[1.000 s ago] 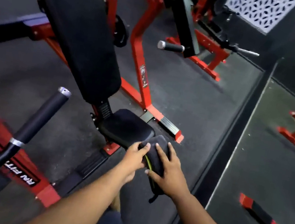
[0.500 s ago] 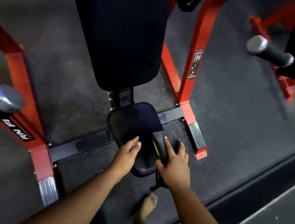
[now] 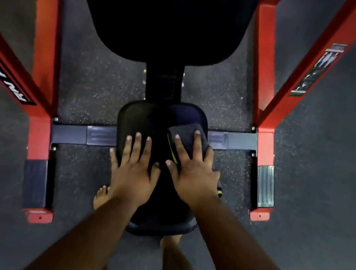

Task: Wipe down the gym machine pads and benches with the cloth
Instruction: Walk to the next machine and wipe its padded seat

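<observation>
Two hands [image 3: 134,174] [image 3: 191,173], one cloth [image 3: 186,136], two pads [image 3: 142,116] [image 3: 165,13], two feet [image 3: 101,195].

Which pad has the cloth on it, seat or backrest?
The seat pad: right hand presses the cloth on it; the backrest pad is bare.
</observation>
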`<act>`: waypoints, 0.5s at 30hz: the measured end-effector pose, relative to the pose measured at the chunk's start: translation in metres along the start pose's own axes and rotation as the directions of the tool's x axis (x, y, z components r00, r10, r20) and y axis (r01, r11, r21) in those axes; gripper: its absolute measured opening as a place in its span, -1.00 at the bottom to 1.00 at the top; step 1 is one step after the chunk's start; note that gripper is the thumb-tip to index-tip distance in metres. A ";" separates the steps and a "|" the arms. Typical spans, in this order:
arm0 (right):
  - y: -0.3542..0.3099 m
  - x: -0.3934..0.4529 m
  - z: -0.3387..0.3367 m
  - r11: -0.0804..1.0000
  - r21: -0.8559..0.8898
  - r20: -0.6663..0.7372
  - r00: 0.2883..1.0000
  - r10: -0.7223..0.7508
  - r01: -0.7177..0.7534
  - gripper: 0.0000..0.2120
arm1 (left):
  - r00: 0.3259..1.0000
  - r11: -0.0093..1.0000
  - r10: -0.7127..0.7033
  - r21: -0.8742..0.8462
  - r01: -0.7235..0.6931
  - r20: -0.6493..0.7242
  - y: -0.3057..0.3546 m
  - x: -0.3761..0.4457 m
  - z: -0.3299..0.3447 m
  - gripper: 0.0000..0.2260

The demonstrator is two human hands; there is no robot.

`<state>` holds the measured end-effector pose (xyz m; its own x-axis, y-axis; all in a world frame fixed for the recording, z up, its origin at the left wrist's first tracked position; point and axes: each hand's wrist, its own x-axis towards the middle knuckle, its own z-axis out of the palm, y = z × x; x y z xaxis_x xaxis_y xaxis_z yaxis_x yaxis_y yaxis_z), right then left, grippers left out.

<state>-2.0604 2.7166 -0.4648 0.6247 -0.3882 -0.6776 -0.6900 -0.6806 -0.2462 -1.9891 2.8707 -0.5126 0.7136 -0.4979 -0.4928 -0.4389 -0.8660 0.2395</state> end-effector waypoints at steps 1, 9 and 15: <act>0.001 -0.019 0.003 1.000 0.008 0.012 1.000 0.004 -0.004 -0.37 | 1.000 1.000 0.009 0.001 -0.009 0.002 -0.001 -0.001 -0.001 -0.33; 0.003 0.039 -0.007 0.992 -0.102 -0.041 0.996 -0.078 0.074 -0.35 | 0.999 0.999 0.033 0.000 -0.033 -0.030 -0.004 0.001 0.003 -0.35; -0.009 0.020 -0.009 0.998 0.032 -0.019 0.998 0.060 -0.059 -0.38 | 0.999 0.999 0.037 -0.033 -0.038 -0.031 -0.004 0.001 0.001 -0.35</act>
<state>-2.0387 2.7091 -0.4697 0.5894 -0.4400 -0.6775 -0.7371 -0.6361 -0.2281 -1.9875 2.8734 -0.5151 0.7134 -0.5308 -0.4576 -0.4475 -0.8475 0.2854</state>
